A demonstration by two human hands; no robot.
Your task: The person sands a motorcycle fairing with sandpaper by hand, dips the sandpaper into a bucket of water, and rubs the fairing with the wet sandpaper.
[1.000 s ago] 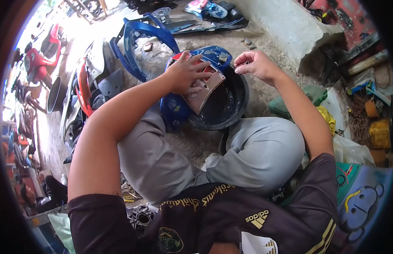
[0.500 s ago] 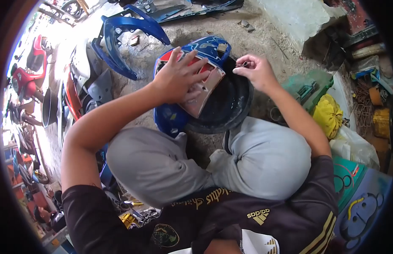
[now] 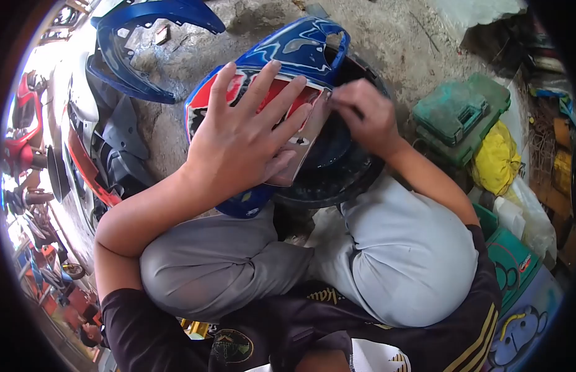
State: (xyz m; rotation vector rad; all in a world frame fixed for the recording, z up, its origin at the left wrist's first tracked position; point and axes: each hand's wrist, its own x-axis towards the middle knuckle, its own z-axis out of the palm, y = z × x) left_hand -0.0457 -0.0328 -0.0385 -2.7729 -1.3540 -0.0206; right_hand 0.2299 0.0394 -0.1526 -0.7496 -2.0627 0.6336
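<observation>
A blue painted motorcycle body panel with red parts rests against a round black basin in front of my crossed legs. My left hand lies over the red area, fingers spread, and presses on the panel. Below those fingers a pinkish-beige flat piece runs along the panel's edge, partly hidden by my hand. My right hand is at the right corner of that piece, thumb and fingers pinched together. It is slightly blurred, and I cannot make out what is between the fingertips.
A curved blue fairing lies on the concrete floor at upper left, beside dark panels. To the right are a dusty green tool case, a yellow bundle and a teal box. A red motorcycle stands far left.
My right hand has moved left and down onto the panel's corner; before, it held a small dark thing in the air. My left hand stays on the panel. The camera view has come closer.
</observation>
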